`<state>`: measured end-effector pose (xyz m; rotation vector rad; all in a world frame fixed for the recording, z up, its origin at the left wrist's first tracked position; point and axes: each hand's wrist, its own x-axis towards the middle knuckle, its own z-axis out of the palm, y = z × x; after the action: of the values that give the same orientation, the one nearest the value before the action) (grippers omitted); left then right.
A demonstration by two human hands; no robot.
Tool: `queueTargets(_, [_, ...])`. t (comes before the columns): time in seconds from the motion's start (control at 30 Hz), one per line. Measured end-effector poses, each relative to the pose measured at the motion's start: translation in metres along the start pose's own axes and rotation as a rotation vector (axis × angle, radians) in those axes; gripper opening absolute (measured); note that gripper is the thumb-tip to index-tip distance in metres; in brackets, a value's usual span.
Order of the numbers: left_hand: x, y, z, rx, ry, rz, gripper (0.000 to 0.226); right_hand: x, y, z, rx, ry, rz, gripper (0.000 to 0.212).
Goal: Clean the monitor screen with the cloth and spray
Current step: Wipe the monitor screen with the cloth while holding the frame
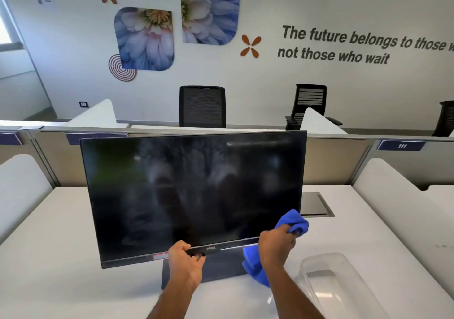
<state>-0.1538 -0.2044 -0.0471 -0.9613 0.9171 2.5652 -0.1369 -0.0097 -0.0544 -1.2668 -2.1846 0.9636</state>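
A black monitor (196, 191) stands tilted on the white desk, its dark screen streaked with smears. My left hand (185, 264) grips the monitor's bottom bezel near the logo. My right hand (276, 247) is closed on a blue cloth (293, 223) at the screen's lower right corner. Part of the cloth hangs down below my wrist, in front of the monitor's dark base (221, 267). No spray bottle is in view.
A clear plastic tub (329, 284) lies on the desk (61, 257) at the lower right. A recessed cable hatch (315, 204) sits behind the monitor's right edge. White side dividers and a grey partition enclose the desk; black office chairs (202, 106) stand beyond.
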Motion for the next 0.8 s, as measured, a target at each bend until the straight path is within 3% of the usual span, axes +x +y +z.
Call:
queueTargets(0.1, [0.001,-0.001,-0.001,0.005,-0.010,-0.006,0.011,-0.025,0.008,0.012,-0.031,-0.041,-0.012,0.037])
queueTargets(0.2, [0.003,-0.003,-0.002,0.020,-0.014,0.006,0.012,-0.060,0.012,0.024,-0.068,-0.115,-0.085,0.043])
queueTargets(0.4, [0.003,-0.001,-0.005,0.052,-0.037,0.025,0.020,-0.109,0.012,0.049,-0.374,-0.390,-0.487,0.075])
queueTargets(0.47, [0.005,0.001,-0.007,0.073,-0.035,0.018,0.022,-0.103,0.009,0.049,-0.475,-0.436,-0.504,0.098])
queueTargets(0.5, [0.006,0.002,-0.010,0.077,-0.039,0.012,0.021,-0.099,0.008,0.044,-0.541,-0.450,-0.520,0.096])
queueTargets(0.57, [0.007,0.003,-0.014,0.092,-0.047,0.004,0.021,-0.088,0.017,0.039,-0.572,-0.395,-0.576,0.081])
queueTargets(0.7, [0.006,0.005,-0.017,0.095,-0.063,-0.020,0.033,-0.066,0.033,0.020,-0.544,-0.320,-0.450,0.067])
queueTargets(0.8, [0.005,0.006,-0.018,0.074,-0.054,-0.033,0.035,-0.063,0.040,0.010,-0.415,-0.089,-0.411,0.062])
